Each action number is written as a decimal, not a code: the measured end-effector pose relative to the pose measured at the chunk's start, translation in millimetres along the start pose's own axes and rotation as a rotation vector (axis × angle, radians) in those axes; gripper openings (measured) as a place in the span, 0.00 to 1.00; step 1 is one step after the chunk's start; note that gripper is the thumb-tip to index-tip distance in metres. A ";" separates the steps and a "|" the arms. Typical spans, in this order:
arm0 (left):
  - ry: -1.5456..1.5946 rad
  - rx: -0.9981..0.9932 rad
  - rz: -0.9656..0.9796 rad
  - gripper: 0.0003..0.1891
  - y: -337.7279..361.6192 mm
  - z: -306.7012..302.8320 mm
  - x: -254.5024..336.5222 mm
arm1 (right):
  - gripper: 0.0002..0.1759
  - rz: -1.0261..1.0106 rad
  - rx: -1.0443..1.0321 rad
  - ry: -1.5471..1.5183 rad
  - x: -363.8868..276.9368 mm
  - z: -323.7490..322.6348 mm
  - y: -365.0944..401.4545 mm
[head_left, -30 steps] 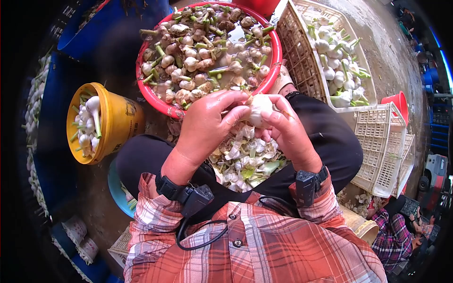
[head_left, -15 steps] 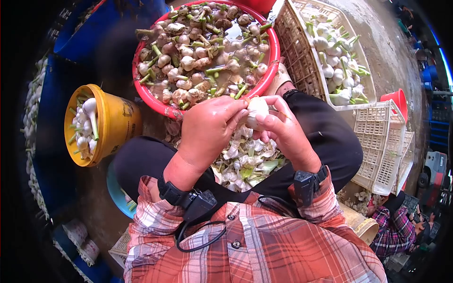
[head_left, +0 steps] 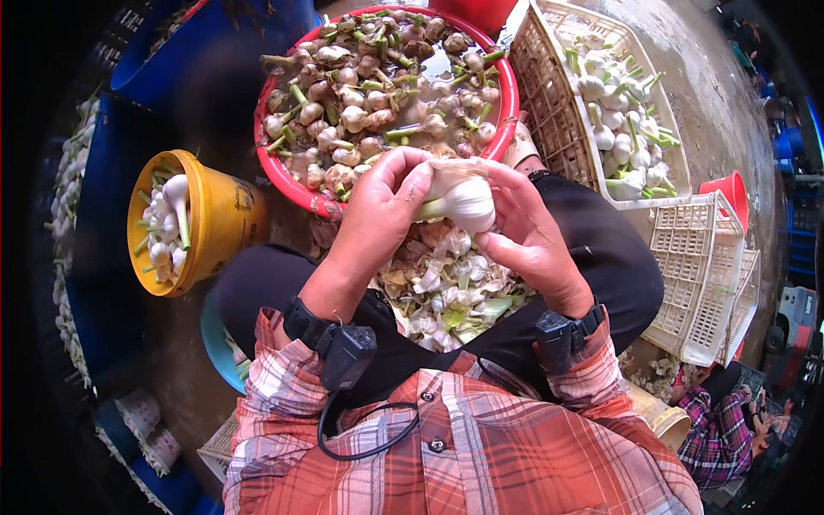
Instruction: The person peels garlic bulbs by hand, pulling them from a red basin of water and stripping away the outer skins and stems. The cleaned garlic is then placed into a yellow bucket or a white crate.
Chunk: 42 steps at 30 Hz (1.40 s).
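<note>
A white garlic bulb is between my hands, above my lap, its short stem pointing left. Loose brownish outer skin stretches over its upper side. My left hand is closed at the stem end, thumb and fingers pinching the stem and skin. On the other side my right hand grips the bulb, thumb below and fingers behind it, partly hidden. Below the hands lies a pile of peeled garlic skins between my legs.
Ahead stands a red tub of unpeeled garlic in murky water. A yellow bucket with white bulbs is at left, near a blue basin. At right are a crate of clean garlic, stacked crates and another person.
The bulb has turned so its stem now points left, and loose skin is pulled up from it. My left hand has shifted slightly up; the whole view has moved a little.
</note>
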State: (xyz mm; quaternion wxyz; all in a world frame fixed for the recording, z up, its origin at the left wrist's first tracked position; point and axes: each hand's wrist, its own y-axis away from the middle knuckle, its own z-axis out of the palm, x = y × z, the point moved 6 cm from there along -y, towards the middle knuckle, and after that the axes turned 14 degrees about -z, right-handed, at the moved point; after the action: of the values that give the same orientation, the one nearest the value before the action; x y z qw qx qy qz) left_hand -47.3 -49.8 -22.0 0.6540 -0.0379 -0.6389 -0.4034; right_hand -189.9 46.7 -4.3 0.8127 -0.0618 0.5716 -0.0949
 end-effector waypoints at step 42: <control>-0.962 0.242 0.467 0.11 39.9 -11.8 44.0 | 0.14 -0.076 0.346 0.337 19.8 -152.9 -258.4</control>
State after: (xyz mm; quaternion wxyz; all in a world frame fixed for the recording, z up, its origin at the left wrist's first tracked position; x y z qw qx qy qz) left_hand -21.1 -50.8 32.6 0.3598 -0.2836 -0.8823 -0.1082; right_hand -348.9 -208.3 -20.3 0.7001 0.0735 0.6717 -0.2307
